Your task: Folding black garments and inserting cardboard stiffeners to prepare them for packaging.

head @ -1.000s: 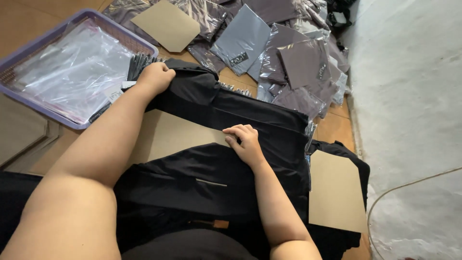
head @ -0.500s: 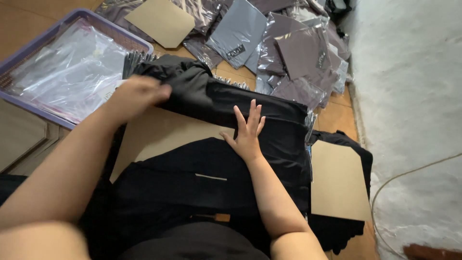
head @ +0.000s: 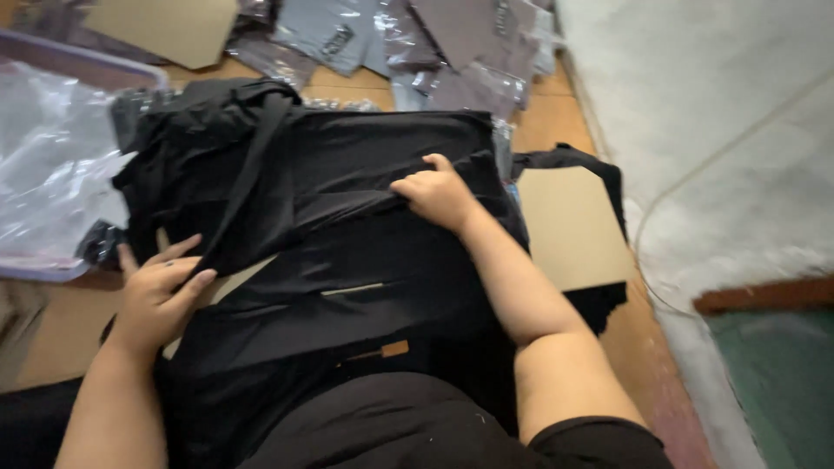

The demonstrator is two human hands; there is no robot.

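Observation:
A black garment lies spread in front of me over a brown cardboard sheet, which shows only as a sliver near my left hand. My right hand pinches a fold of the black fabric near its right side. My left hand rests flat on the lower left edge of the garment, fingers spread, holding nothing. A black strap of the garment runs diagonally down toward my left hand.
A purple basket with clear plastic bags stands at the left. Another cardboard sheet lies at the right on dark cloth. Several bagged grey garments lie at the back. A white rug covers the right side.
The upper part of the garment has been folded down over the cardboard. My left hand has dropped to the lower left edge; my right hand has closed on a fold. The view shifted right.

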